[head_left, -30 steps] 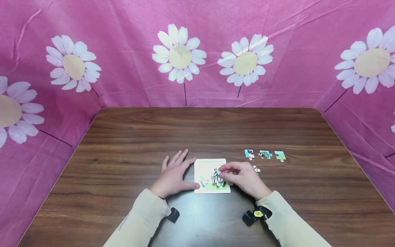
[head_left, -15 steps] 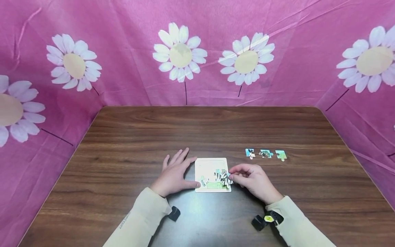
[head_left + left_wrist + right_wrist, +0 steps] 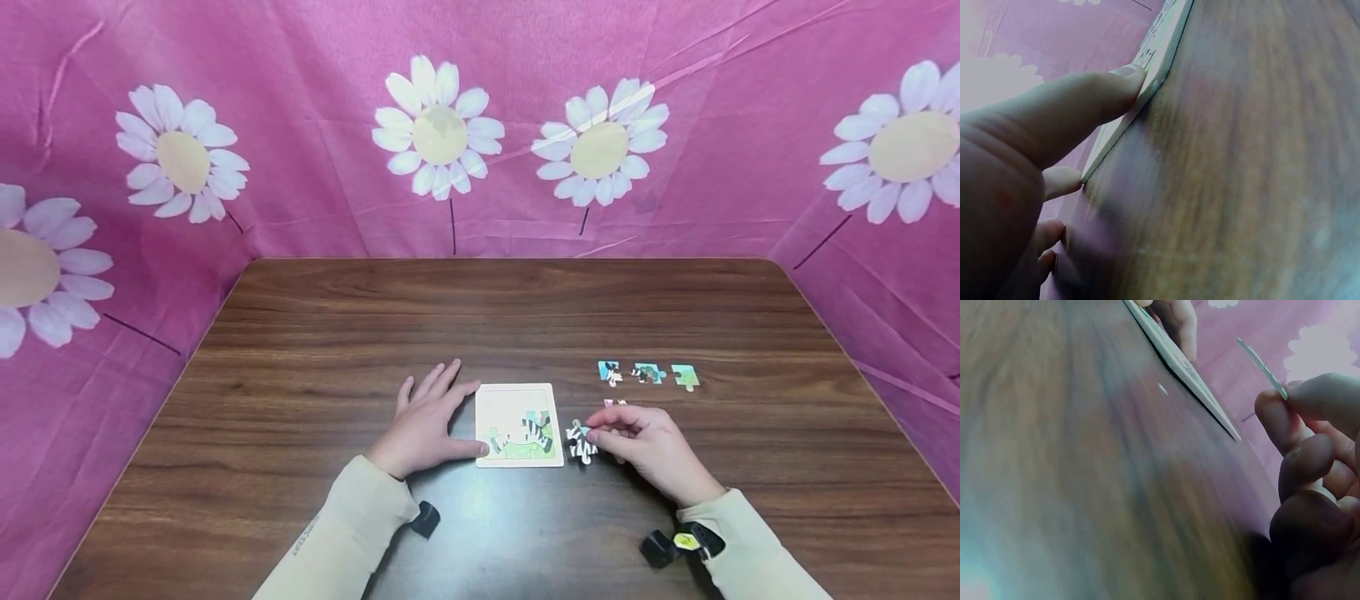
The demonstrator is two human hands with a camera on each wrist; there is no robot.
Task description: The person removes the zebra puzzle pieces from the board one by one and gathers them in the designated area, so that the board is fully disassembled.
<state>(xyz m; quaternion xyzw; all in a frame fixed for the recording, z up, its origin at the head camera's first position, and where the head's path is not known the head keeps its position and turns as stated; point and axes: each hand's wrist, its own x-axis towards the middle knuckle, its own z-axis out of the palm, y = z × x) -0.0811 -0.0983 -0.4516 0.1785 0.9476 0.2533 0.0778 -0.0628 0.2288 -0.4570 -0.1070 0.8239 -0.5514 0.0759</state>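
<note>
A square puzzle board (image 3: 514, 397) with a pale frame lies on the table; green and zebra-striped pieces fill its lower part and right side. My left hand (image 3: 429, 421) lies at the board's left edge, fingers spread, the thumb on the frame's lower left, as the left wrist view shows too. Just right of the board, my right hand (image 3: 648, 442) pinches a black-and-white striped puzzle piece (image 3: 581, 442) between thumb and forefinger. In the right wrist view this thin piece (image 3: 1262, 369) is seen edge-on, raised above the table.
Behind the right hand lie a blue puzzle piece with black and white (image 3: 610, 372), a blue and dark one (image 3: 648, 373) and a green one (image 3: 685, 377). A pinkish piece (image 3: 613, 403) shows partly past the right fingers. Pink flowered cloth (image 3: 517, 225) hangs behind the brown table (image 3: 337, 317).
My right hand has moved right, off the board, carrying the striped puzzle piece with it. The left hand stays at the board's left edge.
</note>
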